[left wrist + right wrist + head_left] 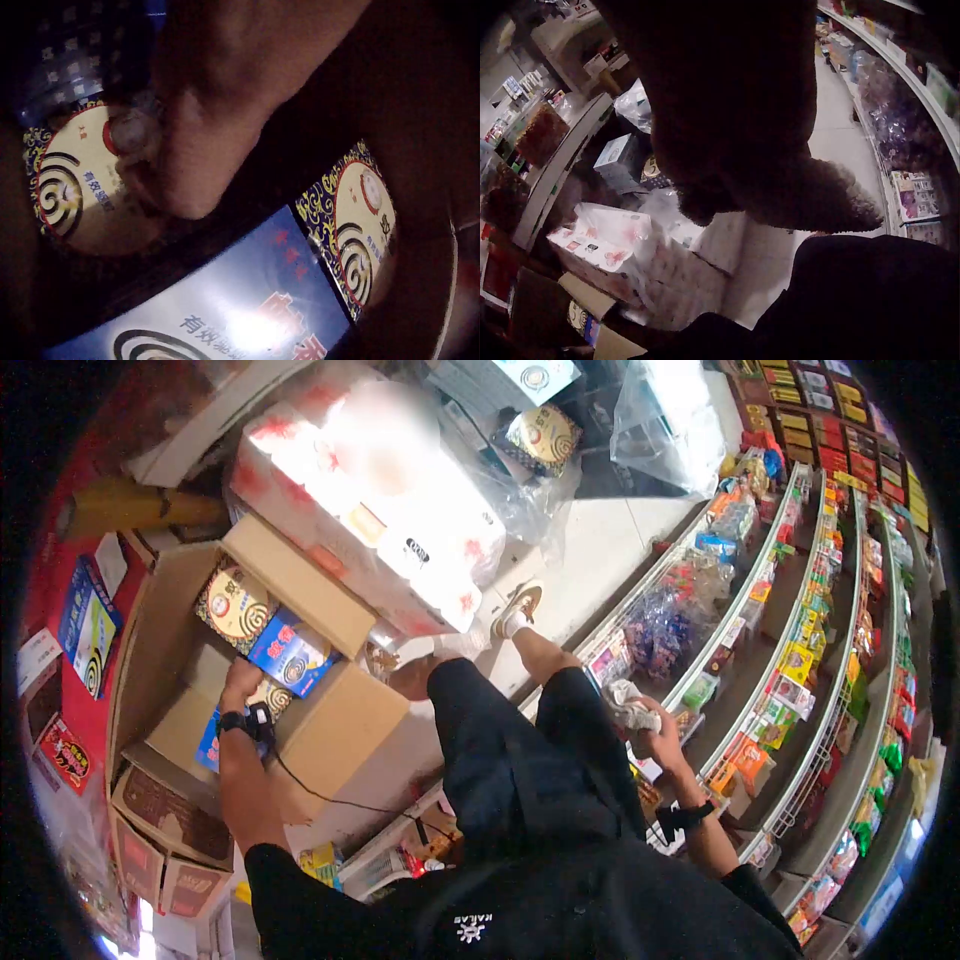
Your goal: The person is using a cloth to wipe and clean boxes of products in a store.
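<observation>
My left hand reaches down into an open cardboard carton that holds several mosquito coil boxes. In the left wrist view its thumb lies over a cream and dark patterned coil box; the other fingers are hidden, and I cannot tell whether they grip it. Close by are a blue coil box and another patterned coil box. At the shelf side, my right hand holds a crumpled greyish-white cloth, which appears dark in the right wrist view.
Beyond the carton stands a large plastic-wrapped white and red pack. Tiered shelves of small packaged goods run along the right. A clear plastic bag and another patterned coil box are at the back. A black cable trails from the left wrist.
</observation>
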`<state>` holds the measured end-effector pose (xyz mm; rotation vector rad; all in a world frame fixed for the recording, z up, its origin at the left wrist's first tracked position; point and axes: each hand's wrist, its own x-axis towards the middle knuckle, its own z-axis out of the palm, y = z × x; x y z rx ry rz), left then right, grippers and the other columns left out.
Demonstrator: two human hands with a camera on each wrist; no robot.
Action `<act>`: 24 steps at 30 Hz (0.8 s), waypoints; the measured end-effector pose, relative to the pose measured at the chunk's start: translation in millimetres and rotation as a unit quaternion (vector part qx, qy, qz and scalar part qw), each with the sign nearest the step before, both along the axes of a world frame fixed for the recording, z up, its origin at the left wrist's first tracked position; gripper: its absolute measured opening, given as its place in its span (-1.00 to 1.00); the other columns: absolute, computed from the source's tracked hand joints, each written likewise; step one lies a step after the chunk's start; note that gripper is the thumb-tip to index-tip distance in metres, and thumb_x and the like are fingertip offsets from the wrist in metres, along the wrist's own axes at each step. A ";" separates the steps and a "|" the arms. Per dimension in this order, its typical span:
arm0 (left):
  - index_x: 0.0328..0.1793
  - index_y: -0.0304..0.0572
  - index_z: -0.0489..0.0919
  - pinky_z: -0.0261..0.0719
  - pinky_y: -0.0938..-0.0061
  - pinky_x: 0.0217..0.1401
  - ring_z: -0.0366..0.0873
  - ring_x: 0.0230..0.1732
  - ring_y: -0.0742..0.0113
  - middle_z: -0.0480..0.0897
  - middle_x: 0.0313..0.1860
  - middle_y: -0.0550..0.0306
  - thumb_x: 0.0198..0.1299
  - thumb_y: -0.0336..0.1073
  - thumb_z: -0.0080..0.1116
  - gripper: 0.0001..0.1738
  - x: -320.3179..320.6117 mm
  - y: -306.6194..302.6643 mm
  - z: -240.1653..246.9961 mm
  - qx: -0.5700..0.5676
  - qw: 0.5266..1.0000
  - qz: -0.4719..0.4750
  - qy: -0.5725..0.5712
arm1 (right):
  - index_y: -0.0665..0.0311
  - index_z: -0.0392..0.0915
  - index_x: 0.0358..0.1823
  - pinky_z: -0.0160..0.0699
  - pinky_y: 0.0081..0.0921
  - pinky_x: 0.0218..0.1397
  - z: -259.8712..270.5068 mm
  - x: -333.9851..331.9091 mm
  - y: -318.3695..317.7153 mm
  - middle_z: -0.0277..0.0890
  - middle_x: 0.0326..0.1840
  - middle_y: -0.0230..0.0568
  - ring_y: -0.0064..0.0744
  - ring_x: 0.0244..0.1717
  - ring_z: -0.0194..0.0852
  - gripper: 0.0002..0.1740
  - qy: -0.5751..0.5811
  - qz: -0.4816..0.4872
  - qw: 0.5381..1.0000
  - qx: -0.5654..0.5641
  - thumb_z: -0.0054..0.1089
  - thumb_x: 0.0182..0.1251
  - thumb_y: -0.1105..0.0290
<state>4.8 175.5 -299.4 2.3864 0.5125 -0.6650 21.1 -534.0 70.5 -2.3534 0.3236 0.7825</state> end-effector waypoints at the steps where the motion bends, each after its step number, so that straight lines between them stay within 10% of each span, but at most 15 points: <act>1: -0.26 -0.36 0.68 0.58 0.09 -0.26 0.67 -0.41 -0.06 0.67 -0.46 -0.21 0.16 0.05 0.21 -0.51 4.2 1.5 5.2 -0.024 0.993 0.032 0.111 | 0.33 0.59 0.13 0.44 -0.41 0.27 4.5 1.1 11.2 0.65 0.08 -0.13 -0.32 0.16 0.55 -0.57 0.048 -0.070 0.996 -0.007 -0.06 0.25 0.55; 4: -0.37 -0.34 0.63 0.46 0.21 -0.57 0.50 -0.72 0.26 0.56 -0.63 -0.02 0.16 -0.02 0.21 -0.58 -10.1 20.8 -21.7 -0.053 0.966 0.068 0.243 | 0.36 0.58 0.13 0.43 -0.42 0.28 -6.7 -4.1 11.5 0.63 0.10 -0.17 -0.35 0.16 0.54 -0.55 0.079 -0.086 0.993 -0.022 -0.06 0.20 0.60; 6: -0.29 -0.38 0.66 0.56 0.15 -0.39 0.65 -0.53 0.10 0.66 -0.50 -0.14 0.14 0.00 0.24 -0.54 -42.6 53.8 -81.0 -0.004 0.975 -0.051 0.214 | 0.37 0.56 0.15 0.41 -0.43 0.30 -7.5 -3.7 26.6 0.62 0.12 -0.19 -0.35 0.16 0.52 -0.51 0.059 -0.075 0.995 0.017 -0.05 0.14 0.63; 10: -0.02 -0.47 0.66 0.56 0.13 0.09 0.66 0.13 -0.15 0.68 0.01 -0.39 0.10 0.00 0.26 -0.42 -3.4 12.4 -9.3 -0.001 0.964 0.098 0.248 | 0.35 0.55 0.15 0.40 -0.45 0.30 -17.9 -11.9 25.9 0.60 0.12 -0.20 -0.36 0.18 0.51 -0.46 0.070 -0.042 0.997 0.004 -0.05 0.07 0.66; 18: 0.26 -0.48 0.54 0.48 0.24 0.31 0.54 0.32 -0.12 0.58 0.24 -0.37 0.09 -0.22 0.22 -0.38 -31.4 48.0 -67.6 0.009 0.958 0.025 0.287 | 0.34 0.57 0.12 0.40 -0.45 0.27 -2.3 8.5 76.1 0.64 0.04 -0.23 -0.38 0.12 0.52 -0.42 0.058 -0.088 0.993 0.061 -0.02 -0.04 0.66; 21: 0.17 -0.38 0.58 0.56 0.33 0.18 0.66 0.09 0.06 0.70 0.04 -0.21 0.13 -0.46 0.06 -0.56 -52.5 34.8 -42.5 -0.022 0.920 0.342 -0.191 | 0.32 0.59 0.08 0.40 -0.44 0.26 -5.3 -1.7 61.7 0.64 0.04 -0.21 -0.38 0.13 0.52 -0.48 0.062 -0.074 0.994 0.059 0.00 0.00 0.62; 24: 0.05 -0.36 0.61 0.59 0.30 0.06 0.68 -0.08 0.09 0.72 -0.13 -0.14 0.19 -0.51 0.00 -0.68 -1.6 -43.7 107.0 0.069 0.847 0.470 -0.239 | 0.33 0.58 0.09 0.39 -0.42 0.28 -6.3 7.8 63.8 0.63 0.06 -0.17 -0.35 0.15 0.52 -0.49 0.046 -0.050 0.994 0.080 -0.02 0.03 0.57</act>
